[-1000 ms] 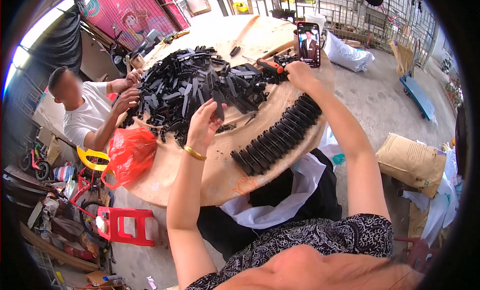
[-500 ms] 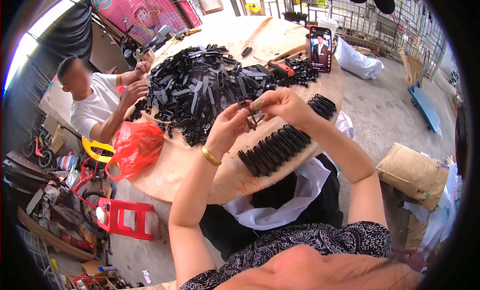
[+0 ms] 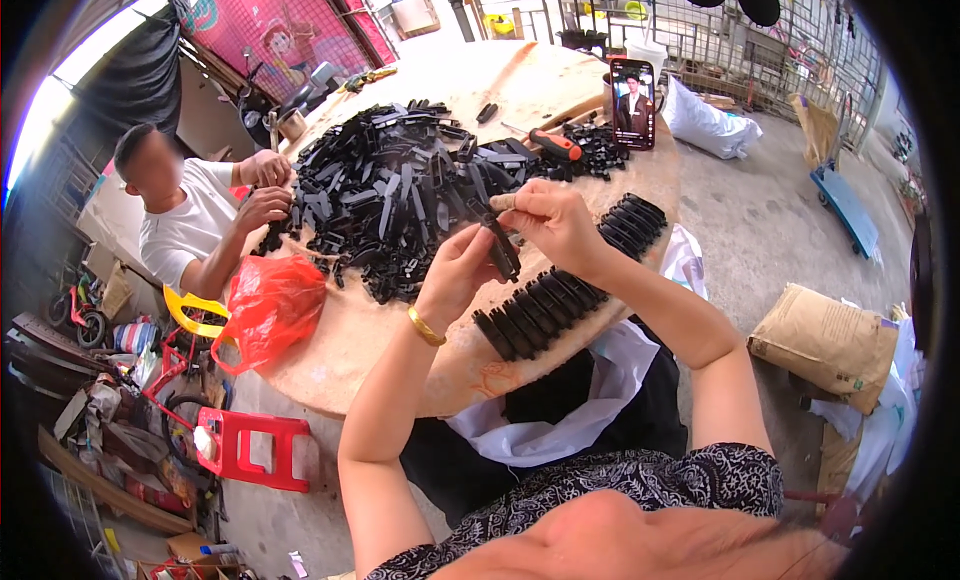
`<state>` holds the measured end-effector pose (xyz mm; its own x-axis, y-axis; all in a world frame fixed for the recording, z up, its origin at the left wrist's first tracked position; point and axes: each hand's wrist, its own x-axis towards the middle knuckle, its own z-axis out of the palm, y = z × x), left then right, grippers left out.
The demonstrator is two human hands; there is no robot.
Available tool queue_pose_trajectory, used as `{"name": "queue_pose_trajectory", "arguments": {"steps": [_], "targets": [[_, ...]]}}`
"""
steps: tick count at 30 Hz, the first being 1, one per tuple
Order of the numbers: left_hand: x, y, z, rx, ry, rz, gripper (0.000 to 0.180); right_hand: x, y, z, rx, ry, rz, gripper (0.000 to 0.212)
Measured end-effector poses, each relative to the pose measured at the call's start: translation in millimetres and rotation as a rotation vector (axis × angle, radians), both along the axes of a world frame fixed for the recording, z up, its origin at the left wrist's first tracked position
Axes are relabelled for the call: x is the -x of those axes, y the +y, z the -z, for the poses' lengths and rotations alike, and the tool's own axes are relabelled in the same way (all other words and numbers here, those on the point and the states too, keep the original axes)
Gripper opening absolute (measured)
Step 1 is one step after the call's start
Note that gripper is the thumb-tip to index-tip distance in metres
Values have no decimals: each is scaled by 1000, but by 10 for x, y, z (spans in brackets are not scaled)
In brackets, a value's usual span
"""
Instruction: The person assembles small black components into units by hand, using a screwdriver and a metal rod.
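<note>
Above the round table, a long black plastic part [image 3: 506, 258] is held tilted between my two hands. My left hand [image 3: 458, 275], with a gold bangle at its wrist, grips the part's side between thumb and fingers. The fingers of my right hand [image 3: 552, 223] pinch its upper end; the exact grip is partly hidden. Beyond my hands spreads a large heap of black plastic pieces [image 3: 390, 195]. Close to my right forearm, a row of similar black parts [image 3: 545, 305] lies side by side near the table's front edge, and my arm covers part of it.
On the round table [image 3: 390, 370] are a red plastic bag [image 3: 275, 305], an orange-handled screwdriver [image 3: 555, 145] and an upright phone [image 3: 633, 105]. A co-worker [image 3: 190, 215] handles pieces at the left. A red stool [image 3: 255, 450] and brown sack [image 3: 825, 345] stand on the floor.
A longer black part now shows between my hands, where a small frame-like piece was seen before. My right hand has shifted slightly left and down. The co-worker's hands moved a little.
</note>
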<state>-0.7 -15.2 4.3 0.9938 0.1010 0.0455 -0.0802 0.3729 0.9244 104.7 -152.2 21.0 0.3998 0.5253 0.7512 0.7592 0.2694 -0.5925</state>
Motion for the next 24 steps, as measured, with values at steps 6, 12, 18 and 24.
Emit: {"name": "queue_pose_trajectory", "arguments": {"steps": [6,12,18,24], "targets": [[-2,-62,-3,-10,-33,-18,28,31,-46,-10,19,-28,44,12],[3,-47,30,-37,-47,-45,29,38,-40,50,-15,-225,76,12],[7,-55,29,-34,-61,-56,30,110,-90,22,-15,-362,171,12],[42,-57,-19,-52,-71,-112,28,140,-145,-87,115,-370,70,16]]}}
